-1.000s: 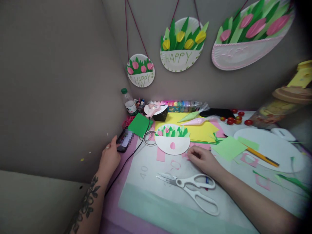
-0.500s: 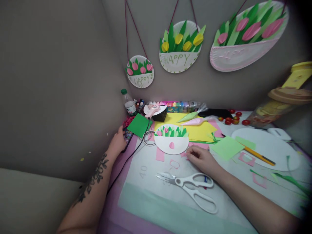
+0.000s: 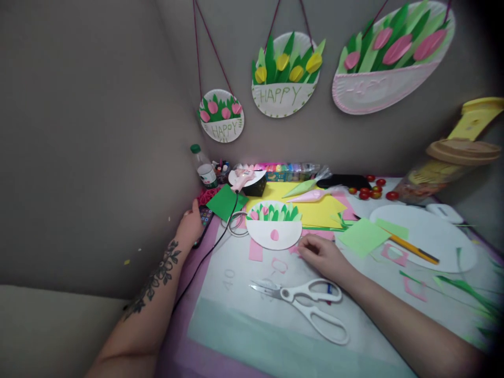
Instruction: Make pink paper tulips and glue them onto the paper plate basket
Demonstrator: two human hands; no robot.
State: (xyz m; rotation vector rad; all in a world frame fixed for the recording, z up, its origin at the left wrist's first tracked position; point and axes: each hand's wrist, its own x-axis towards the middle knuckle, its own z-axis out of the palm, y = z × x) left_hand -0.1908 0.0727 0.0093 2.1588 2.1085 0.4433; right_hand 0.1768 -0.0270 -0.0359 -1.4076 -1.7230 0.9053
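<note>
At the left edge of the worktop (image 3: 177, 346), the left hand (image 3: 189, 227) lies over the near side of a phone (image 3: 205, 216); one finger points towards the far edge, and whether the fingers grip the phone or only rest on it cannot be told. A bottle (image 3: 206, 170) with a green cap stands in the far left corner. Just nearer lies a square of green paper (image 3: 224, 203), and right of it a pink glue gun (image 3: 241, 181) on a black box (image 3: 258, 186), its cord (image 3: 205, 257) running along the left edge to the near side.

Towards the middle lies the paper basket (image 3: 258, 233), with paper leaves and pink flowers; between it and the near edge are white scissors (image 3: 285, 294), blades spread slightly. The right hand (image 3: 321, 254) rests just right of the basket, fingers half curled with a gap beside the thumb, nothing seen in them. Farther right are light green paper (image 3: 364, 236), a yellow pencil (image 3: 411, 248) partly over a white oval plate (image 3: 449, 254), then tomatoes (image 3: 364, 193) and a jar (image 3: 427, 178) at the far right.
</note>
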